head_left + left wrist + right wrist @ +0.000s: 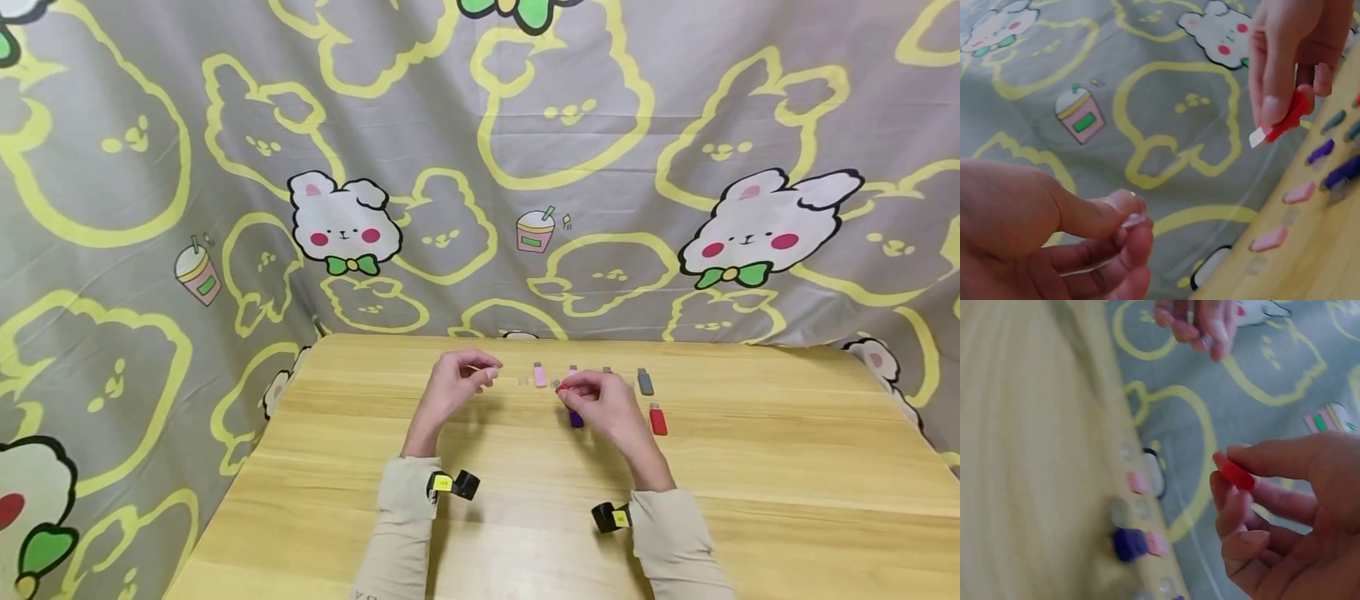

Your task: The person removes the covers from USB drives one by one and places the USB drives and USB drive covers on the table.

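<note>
My right hand [603, 404] pinches a red USB stick [1289, 117] between thumb and fingers, above the table. Its bare metal plug points toward the left hand in the left wrist view. My left hand [455, 385] is raised to the left, apart from the stick, pinching a small clear cap [1135, 220] at the fingertips. Below the right hand lies a purple USB stick [576, 420], partly covered by that hand in the head view. A pink USB stick [539, 377] lies on the table between the two hands.
On the wooden table [300, 500], a grey USB stick [646, 382] and another red USB stick [657, 420] lie right of the right hand. Small clear caps [1257, 265] lie beside the sticks. A patterned curtain [450, 308] hangs along the table's back edge.
</note>
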Action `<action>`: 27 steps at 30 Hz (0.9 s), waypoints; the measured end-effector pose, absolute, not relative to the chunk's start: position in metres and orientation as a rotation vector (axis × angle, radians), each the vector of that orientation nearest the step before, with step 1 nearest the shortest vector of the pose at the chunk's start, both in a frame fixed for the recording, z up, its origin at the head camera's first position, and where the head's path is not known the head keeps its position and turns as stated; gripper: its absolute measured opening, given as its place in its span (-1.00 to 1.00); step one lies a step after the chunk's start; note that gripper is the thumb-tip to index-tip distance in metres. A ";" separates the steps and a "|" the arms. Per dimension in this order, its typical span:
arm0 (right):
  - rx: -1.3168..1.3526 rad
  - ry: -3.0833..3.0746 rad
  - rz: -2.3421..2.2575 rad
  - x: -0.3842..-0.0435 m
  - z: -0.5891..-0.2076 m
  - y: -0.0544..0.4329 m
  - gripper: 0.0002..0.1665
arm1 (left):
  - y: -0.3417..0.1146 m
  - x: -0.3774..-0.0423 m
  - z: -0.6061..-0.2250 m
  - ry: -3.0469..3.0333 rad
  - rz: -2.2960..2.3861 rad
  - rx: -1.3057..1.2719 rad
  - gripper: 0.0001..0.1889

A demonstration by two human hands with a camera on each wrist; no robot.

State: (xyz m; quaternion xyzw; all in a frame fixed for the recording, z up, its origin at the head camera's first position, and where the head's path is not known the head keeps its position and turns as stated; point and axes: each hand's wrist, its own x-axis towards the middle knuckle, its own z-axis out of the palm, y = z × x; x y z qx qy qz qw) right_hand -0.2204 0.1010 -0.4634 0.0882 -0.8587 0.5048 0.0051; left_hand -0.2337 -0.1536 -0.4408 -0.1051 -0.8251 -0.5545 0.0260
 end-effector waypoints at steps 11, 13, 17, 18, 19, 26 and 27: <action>0.140 -2.852 1.115 -0.226 -0.487 0.058 -0.81 | -0.155 -0.236 -0.457 -2.782 -1.552 -0.354 -0.87; 0.133 -2.859 1.057 -0.228 -0.490 0.053 -0.76 | -0.155 -0.235 -0.458 -2.795 -1.546 -0.342 -0.87; 0.130 -2.872 0.968 -0.232 -0.493 0.047 -0.67 | -0.154 -0.234 -0.459 -2.832 -1.520 -0.330 -0.88; 0.132 -2.877 0.948 -0.233 -0.494 0.047 -0.65 | -0.153 -0.234 -0.459 -2.842 -1.518 -0.330 -0.88; 0.136 -2.884 0.925 -0.233 -0.494 0.047 -0.63 | -0.152 -0.234 -0.460 -2.852 -1.513 -0.328 -0.89; 0.108 -2.951 0.808 -0.237 -0.494 0.047 -0.51 | -0.147 -0.236 -0.463 -2.915 -1.461 -0.323 -0.90; 0.103 -2.957 0.802 -0.238 -0.494 0.047 -0.51 | -0.146 -0.236 -0.464 -2.921 -1.453 -0.322 -0.90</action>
